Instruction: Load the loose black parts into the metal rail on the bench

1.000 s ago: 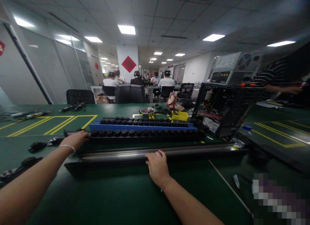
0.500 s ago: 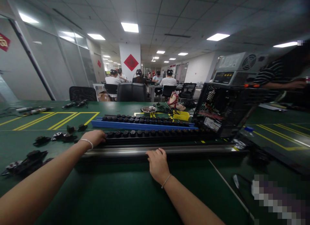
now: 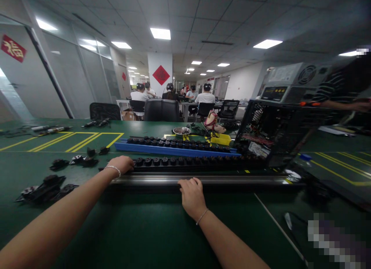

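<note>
My left hand [image 3: 121, 165] is closed around the left end of a long black strip [image 3: 185, 164] with a row of round socket-like pieces on top. Its fingertips are partly hidden. Nearer to me lies a long metal channel [image 3: 232, 180], shiny inside with dark edges, parallel to the strip. My right hand [image 3: 191, 197] has its fingers curled over the channel's near edge at about the middle. Behind the strip is a blue channel [image 3: 174, 150] carrying more round black pieces [image 3: 171, 143].
Loose black parts [image 3: 48, 188] lie to the left. At the right stands an open computer case [image 3: 278, 133] with power supplies [image 3: 295, 81] on top. A metal bowl [image 3: 181, 131] and a yellow tray [image 3: 220, 139] sit at the back. A co-worker's striped sleeve [image 3: 330, 87] shows at far right.
My left hand has moved right, and the black socket strip has slid right with it. The channel's left end now lies more in line with the strip. My right hand stays on the channel.
</note>
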Demonstrator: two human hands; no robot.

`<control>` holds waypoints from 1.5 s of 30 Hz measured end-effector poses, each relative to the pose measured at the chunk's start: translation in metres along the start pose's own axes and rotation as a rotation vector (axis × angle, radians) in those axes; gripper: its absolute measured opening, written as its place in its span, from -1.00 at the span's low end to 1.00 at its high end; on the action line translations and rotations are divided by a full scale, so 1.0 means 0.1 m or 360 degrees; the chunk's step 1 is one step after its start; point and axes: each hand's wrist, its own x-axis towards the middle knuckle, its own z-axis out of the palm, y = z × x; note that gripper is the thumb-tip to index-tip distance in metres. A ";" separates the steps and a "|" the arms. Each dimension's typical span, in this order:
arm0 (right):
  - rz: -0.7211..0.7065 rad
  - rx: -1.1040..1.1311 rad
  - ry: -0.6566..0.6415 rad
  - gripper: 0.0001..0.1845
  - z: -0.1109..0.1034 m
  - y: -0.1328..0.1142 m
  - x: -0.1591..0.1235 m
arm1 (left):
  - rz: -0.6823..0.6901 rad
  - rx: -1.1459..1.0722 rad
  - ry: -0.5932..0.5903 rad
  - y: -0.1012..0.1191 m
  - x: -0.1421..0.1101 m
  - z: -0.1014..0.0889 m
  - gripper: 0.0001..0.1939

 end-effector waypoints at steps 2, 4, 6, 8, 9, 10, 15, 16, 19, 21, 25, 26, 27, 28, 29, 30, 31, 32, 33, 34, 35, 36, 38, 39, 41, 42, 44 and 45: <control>-0.0008 0.0009 0.0005 -0.79 0.00 0.00 0.00 | 0.0002 -0.0026 -0.0007 -0.01 0.00 0.04 -0.79; -0.0013 0.0018 0.0014 -0.79 0.00 0.01 0.00 | 0.0011 -0.0072 -0.0021 -0.05 0.02 0.06 -0.77; -0.0017 0.0018 0.0018 -0.78 -0.01 0.00 0.00 | 0.0020 -0.0135 -0.0042 -0.10 0.05 0.07 -0.75; -0.0019 -0.0006 0.0012 -0.78 -0.01 0.00 0.00 | 0.0004 -0.0202 -0.0045 -0.17 0.07 0.07 -0.72; -0.0020 -0.0024 0.0007 -0.78 -0.01 0.00 0.00 | -0.0018 -0.0233 -0.0029 -0.20 0.08 0.06 -0.70; -0.0020 -0.0038 0.0005 -0.78 -0.01 0.00 0.00 | -0.0041 -0.0257 -0.0004 -0.23 0.09 0.06 -0.68; -0.0027 -0.0006 0.0025 -0.78 0.01 0.02 -0.01 | -0.0062 -0.0334 0.0191 -0.19 0.09 0.08 -0.50; -0.0034 -0.0001 0.0028 -0.78 0.02 0.03 -0.01 | -0.0042 -0.0355 0.0221 -0.15 0.08 0.10 -0.47; -0.0051 -0.0006 0.0022 -0.77 0.02 0.05 0.00 | 0.0050 -0.0408 0.0223 -0.01 0.08 0.14 -0.41; -0.0062 -0.0001 0.0017 -0.77 0.02 0.06 0.00 | 0.0098 -0.0434 0.0181 0.08 0.09 0.16 -0.41; -0.0093 0.0064 0.0007 -0.74 0.02 0.08 0.01 | 0.0074 -0.0488 0.0107 0.17 0.10 0.20 -0.45; -0.0100 0.0080 0.0002 -0.73 0.02 0.08 0.01 | 0.0058 -0.0498 0.0104 0.18 0.10 0.21 -0.45; -0.0108 0.0090 -0.0005 -0.72 0.02 0.09 0.01 | 0.0041 -0.0503 0.0114 0.18 0.10 0.23 -0.45; -0.0117 0.0092 -0.0013 -0.72 0.01 0.09 0.01 | 0.0025 -0.0506 0.0133 0.18 0.09 0.24 -0.45; -0.0125 0.0084 -0.0022 -0.71 0.01 0.09 0.01 | 0.0006 -0.0508 0.0156 0.18 0.09 0.26 -0.45; -0.0133 0.0068 -0.0030 -0.71 0.00 0.09 0.02 | -0.0019 -0.0506 0.0178 0.18 0.09 0.27 -0.45; -0.0140 0.0046 -0.0036 -0.70 -0.01 0.09 0.02 | -0.0052 -0.0502 0.0198 0.18 0.09 0.29 -0.45; -0.0145 0.0020 -0.0038 -0.70 -0.02 0.08 0.02 | -0.0086 -0.0494 0.0213 0.19 0.09 0.29 -0.46; -0.0147 -0.0005 -0.0038 -0.70 -0.02 0.08 0.02 | -0.0114 -0.0486 0.0221 0.19 0.09 0.30 -0.47; -0.0145 -0.0026 -0.0036 -0.71 -0.03 0.07 0.02 | -0.0134 -0.0476 0.0222 0.20 0.09 0.30 -0.48; -0.0140 -0.0038 -0.0033 -0.71 -0.04 0.07 0.02 | -0.0145 -0.0465 0.0225 0.21 0.09 0.30 -0.49; -0.0133 -0.0040 -0.0030 -0.72 -0.04 0.06 0.02 | -0.0151 -0.0455 0.0228 0.21 0.09 0.30 -0.50; -0.0123 -0.0023 -0.0023 -0.72 -0.03 0.06 0.02 | -0.0165 -0.0441 0.0235 0.23 0.07 0.28 -0.50; -0.0123 -0.0008 -0.0019 -0.72 -0.03 0.06 0.02 | -0.0178 -0.0439 0.0238 0.24 0.07 0.28 -0.50; -0.0134 0.0017 -0.0013 -0.72 -0.02 0.07 0.01 | -0.0200 -0.0446 0.0248 0.24 0.06 0.27 -0.50; -0.0140 0.0021 -0.0012 -0.72 -0.02 0.08 0.01 | -0.0207 -0.0450 0.0259 0.24 0.05 0.27 -0.50; -0.0147 0.0012 -0.0014 -0.72 -0.02 0.08 0.01 | -0.0205 -0.0444 0.0309 0.24 0.05 0.28 -0.50; -0.0148 0.0005 -0.0016 -0.72 -0.02 0.08 0.01 | -0.0203 -0.0430 0.0343 0.24 0.06 0.28 -0.50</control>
